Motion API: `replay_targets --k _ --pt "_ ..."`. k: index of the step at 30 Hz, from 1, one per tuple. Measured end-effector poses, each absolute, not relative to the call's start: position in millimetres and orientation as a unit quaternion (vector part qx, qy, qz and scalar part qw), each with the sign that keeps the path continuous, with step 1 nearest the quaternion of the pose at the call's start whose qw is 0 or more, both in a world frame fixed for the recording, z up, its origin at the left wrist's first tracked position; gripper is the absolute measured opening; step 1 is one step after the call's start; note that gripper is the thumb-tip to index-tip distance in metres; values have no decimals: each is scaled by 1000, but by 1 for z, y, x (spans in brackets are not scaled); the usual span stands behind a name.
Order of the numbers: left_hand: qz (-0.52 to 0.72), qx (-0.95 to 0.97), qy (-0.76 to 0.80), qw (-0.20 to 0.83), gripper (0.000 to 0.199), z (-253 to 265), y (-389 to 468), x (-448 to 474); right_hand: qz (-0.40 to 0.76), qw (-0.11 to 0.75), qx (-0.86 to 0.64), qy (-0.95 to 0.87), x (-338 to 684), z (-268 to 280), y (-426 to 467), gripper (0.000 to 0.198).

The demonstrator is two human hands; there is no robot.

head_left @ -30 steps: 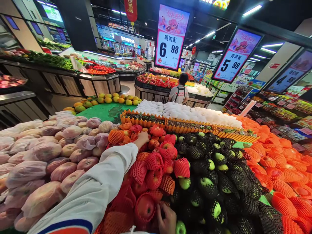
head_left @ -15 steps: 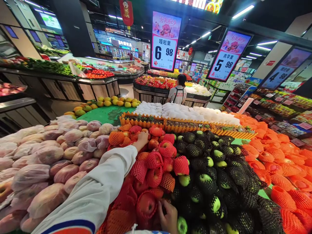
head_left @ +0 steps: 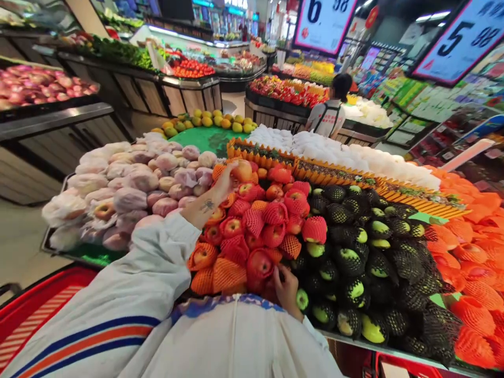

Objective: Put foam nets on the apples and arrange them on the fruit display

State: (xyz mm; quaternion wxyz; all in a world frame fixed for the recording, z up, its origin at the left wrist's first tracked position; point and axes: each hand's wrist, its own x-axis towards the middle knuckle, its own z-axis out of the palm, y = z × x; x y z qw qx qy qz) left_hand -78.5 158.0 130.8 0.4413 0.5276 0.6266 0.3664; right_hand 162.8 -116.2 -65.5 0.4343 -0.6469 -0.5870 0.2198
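My left hand [head_left: 226,182] reaches out over the far part of the red apples, its fingers closed around a yellowish-red apple [head_left: 243,171]. Near the front edge, my right hand [head_left: 288,287] has bent fingers beside a large red apple [head_left: 260,264] in a red foam net. Whether those fingers pinch the net or something else is hidden. Around both hands lie red apples [head_left: 231,227], many in pink or orange foam nets. Green apples [head_left: 355,290] in black nets sit just right of my right hand.
Wrapped pinkish fruit [head_left: 129,199] is piled on the left, orange-netted fruit [head_left: 472,262] on the right. An orange picket-like divider [head_left: 334,176] runs behind the apples, before white-wrapped fruit [head_left: 326,147]. A red slatted cart [head_left: 43,310] stands at lower left. A person [head_left: 331,113] is beyond.
My view has tilted down and turned left. My left hand now shows an apple in its grasp, lifted slightly above the others. My right hand stays beside the same large red apple.
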Motion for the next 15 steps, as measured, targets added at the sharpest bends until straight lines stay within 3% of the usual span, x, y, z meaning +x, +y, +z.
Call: replay_targets --k 7,15 --pt "441 364 560 599 59 99 31 -130 226 424 -649 -590 165 -70 -117 46" --pt "362 375 613 594 59 56 -42 -128 247 434 -639 -585 164 -66 -116 41"
